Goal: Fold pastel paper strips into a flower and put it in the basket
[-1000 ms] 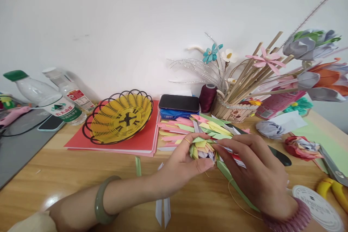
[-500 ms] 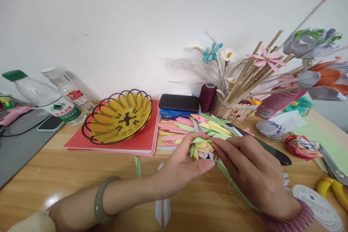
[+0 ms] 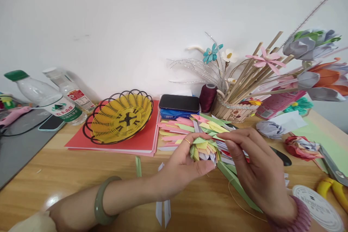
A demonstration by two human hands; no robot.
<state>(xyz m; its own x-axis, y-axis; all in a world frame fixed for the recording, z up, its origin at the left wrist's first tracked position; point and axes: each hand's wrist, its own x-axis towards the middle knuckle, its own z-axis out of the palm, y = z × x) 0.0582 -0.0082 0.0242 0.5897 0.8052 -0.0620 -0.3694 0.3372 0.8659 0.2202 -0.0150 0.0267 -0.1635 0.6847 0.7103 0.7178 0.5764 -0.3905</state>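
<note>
The round paper flower (image 3: 205, 148) is sitting between the left hand's (image 3: 178, 170) thumb and curled fingers, which are gripping it snugly above the worktop (image 3: 201, 206). Pointed, crisply folded petals are overlapping in green, yellow and peach. The right hand (image 3: 261, 174) is arching beside it, fingertips nearly together; whether they are pinching anything, I cannot tell. Folded paper strips (image 3: 178, 127) are lying toward the worktop's back edge.

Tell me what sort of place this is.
Likely a papercraft workspace: folded paper strips lie heaped on the wooden table, a spool of thread stands behind them, and the left hand holds a layered paper piece.
</note>
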